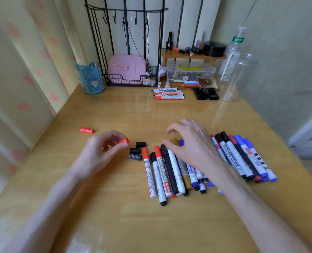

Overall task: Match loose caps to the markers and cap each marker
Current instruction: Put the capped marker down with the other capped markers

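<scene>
My left hand (100,148) pinches a red cap (123,141) just above the wooden desk (115,207). Another red cap (86,130) lies to its left. Three loose black caps (136,151) lie between my hands. My right hand (189,141) hovers with curled fingers over the top ends of a pile of capped markers (169,170); whether it holds anything I cannot tell. A second row of capped markers (242,156) lies to the right. Three uncapped whiteboard markers (168,93) lie at the back.
A blue cup (90,78) stands at the back left beside a black wire rack (131,80) with a pink case. A clear plastic box (190,71), a small wooden shelf (191,55), a black box (206,94) and clear bottles (233,70) crowd the back right.
</scene>
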